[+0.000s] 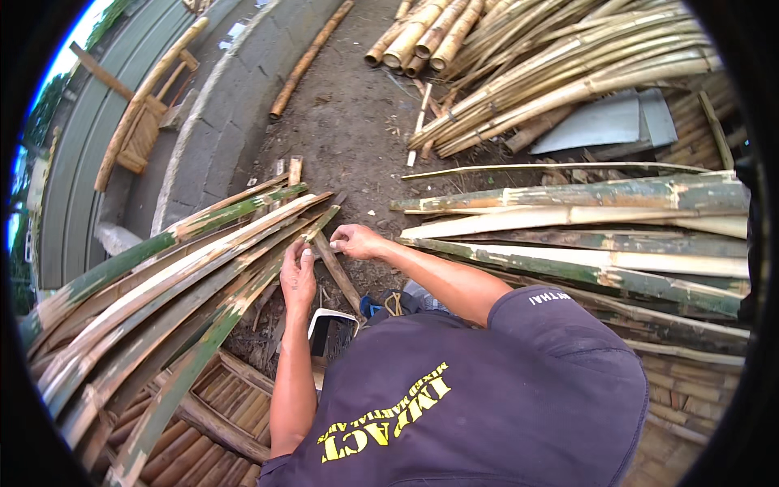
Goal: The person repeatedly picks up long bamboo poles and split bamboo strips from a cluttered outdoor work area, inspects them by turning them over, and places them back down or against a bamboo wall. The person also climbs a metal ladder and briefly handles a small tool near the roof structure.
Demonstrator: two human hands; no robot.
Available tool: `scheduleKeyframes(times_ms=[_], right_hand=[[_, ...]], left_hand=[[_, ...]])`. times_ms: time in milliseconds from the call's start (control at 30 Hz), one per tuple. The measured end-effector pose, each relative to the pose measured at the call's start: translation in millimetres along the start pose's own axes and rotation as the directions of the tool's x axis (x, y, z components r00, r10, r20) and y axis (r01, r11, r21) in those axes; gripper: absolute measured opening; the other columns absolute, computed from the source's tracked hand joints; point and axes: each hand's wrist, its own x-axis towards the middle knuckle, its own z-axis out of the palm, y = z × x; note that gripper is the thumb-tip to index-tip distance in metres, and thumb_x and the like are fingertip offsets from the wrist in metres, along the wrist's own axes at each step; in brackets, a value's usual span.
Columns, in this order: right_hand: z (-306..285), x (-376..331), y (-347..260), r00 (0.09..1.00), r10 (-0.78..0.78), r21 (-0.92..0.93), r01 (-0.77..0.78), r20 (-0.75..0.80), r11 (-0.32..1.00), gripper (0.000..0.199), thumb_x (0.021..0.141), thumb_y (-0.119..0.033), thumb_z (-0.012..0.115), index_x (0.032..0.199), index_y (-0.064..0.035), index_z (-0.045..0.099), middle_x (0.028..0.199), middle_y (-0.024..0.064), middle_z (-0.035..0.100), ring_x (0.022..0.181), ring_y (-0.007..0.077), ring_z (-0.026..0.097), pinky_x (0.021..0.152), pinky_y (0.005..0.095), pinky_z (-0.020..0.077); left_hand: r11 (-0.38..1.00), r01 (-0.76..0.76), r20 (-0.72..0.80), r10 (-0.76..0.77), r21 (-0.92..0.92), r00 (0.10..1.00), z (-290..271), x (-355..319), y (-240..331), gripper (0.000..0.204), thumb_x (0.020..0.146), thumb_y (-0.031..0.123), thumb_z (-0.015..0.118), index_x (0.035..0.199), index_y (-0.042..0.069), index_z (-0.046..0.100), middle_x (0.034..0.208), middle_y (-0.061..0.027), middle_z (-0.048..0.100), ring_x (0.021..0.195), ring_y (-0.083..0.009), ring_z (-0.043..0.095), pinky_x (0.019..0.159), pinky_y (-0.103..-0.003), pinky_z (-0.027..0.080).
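Working bare-handed at the tip of a green bamboo strip [227,318], on the near side of a fanned bundle [187,266] to the left; curling the left hand [298,272] at that tip, thumb and fingers slightly apart, but not being able to tell gripping from mere touching; bringing thumb and fingertips together on the right hand [357,241], just beside it, without showing clearly anything pinched between; judging by the pieces around, standing well along with splitting, seeing many long split lengths in the bundle, in a right-hand pile [625,258] and among slender pale strips [568,75] farther off; apparently leaving some bamboo unsplit, counting several round poles [418,34] beyond and a lone pole [312,57] near the wall; working low over brown earth ground [324,154] scattered with chips; seeing a block wall [215,130], ridged siding [89,178] and a bamboo furniture frame [146,134] to the left; finding metal sheets [596,123] at upper right and a slatted bamboo piece [213,398] at lower left
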Motion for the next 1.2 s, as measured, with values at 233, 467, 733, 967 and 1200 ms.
scheduleKeyframes(times_ms=[233, 467, 733, 967, 1200], right_hand=[[-99.1, -120.4, 65.3, 0.789, 0.324, 0.523, -0.003, -0.523, 0.852, 0.027, 0.098, -0.023, 0.065, 0.115, -0.0014, 0.067, 0.090, 0.0078, 0.071, 0.079, 0.0136, 0.065, 0.073, 0.0317, 0.0532], [-204.8, -254.2, 50.8, 0.141, 0.312, 0.327, 0.105, -0.940, 0.939, 0.026, 0.098, -0.011, 0.060, 0.123, -0.0033, 0.062, 0.104, 0.0130, 0.070, 0.092, 0.0203, 0.069, 0.081, 0.0337, 0.0551], [-256.8, -342.5, 12.6, -0.552, 0.227, 0.255, 0.027, -0.803, 0.967, 0.046, 0.097, -0.007, 0.062, 0.141, -0.0035, 0.046, 0.131, 0.0155, 0.059, 0.118, 0.0240, 0.060, 0.096, 0.0361, 0.0526], [-288.1, -326.2, 39.0, -0.677, 0.197, 0.291, -0.027, -0.709, 0.956, 0.048, 0.101, -0.024, 0.062, 0.136, 0.0017, 0.043, 0.124, 0.0206, 0.062, 0.116, 0.0313, 0.063, 0.099, 0.0415, 0.0512], [-326.8, -304.3, 68.3, -0.913, 0.216, 0.534, -0.002, -0.345, 0.846, 0.041, 0.104, -0.037, 0.055, 0.123, -0.0016, 0.053, 0.114, 0.0211, 0.063, 0.111, 0.0334, 0.060, 0.096, 0.0445, 0.0455]], left_hand=[[0.893, -0.394, 0.808, 0.062, 0.218, 0.586, 167.8, 15.0, 67.0, 0.038, 0.099, 0.021, 0.060, 0.130, -0.002, 0.059, 0.116, -0.0199, 0.071, 0.108, -0.0276, 0.069, 0.093, -0.039, 0.052], [0.761, -0.624, 0.976, 0.219, -0.175, -0.007, 338.4, -8.6, 170.9, 0.038, 0.097, 0.018, 0.061, 0.130, -0.001, 0.058, 0.115, -0.0221, 0.070, 0.108, -0.0322, 0.069, 0.092, -0.042, 0.054], [0.441, -0.695, 0.723, 0.670, -0.569, -0.167, 461.4, -62.5, 253.0, 0.067, 0.087, 0.012, 0.069, 0.146, 0.000, 0.040, 0.141, -0.0268, 0.047, 0.132, -0.0427, 0.046, 0.109, -0.048, 0.040], [0.521, -0.577, 0.745, 0.617, -0.629, -0.254, 538.6, -64.4, 287.8, 0.089, 0.079, 0.029, 0.079, 0.149, -0.003, 0.035, 0.142, -0.0290, 0.046, 0.131, -0.0457, 0.048, 0.108, -0.049, 0.041], [0.627, -0.575, 0.839, 0.275, -0.526, -0.469, 581.2, -20.9, 313.3, 0.085, 0.071, 0.032, 0.080, 0.139, -0.004, 0.045, 0.110, -0.0270, 0.070, 0.102, -0.0409, 0.069, 0.091, -0.046, 0.054]])
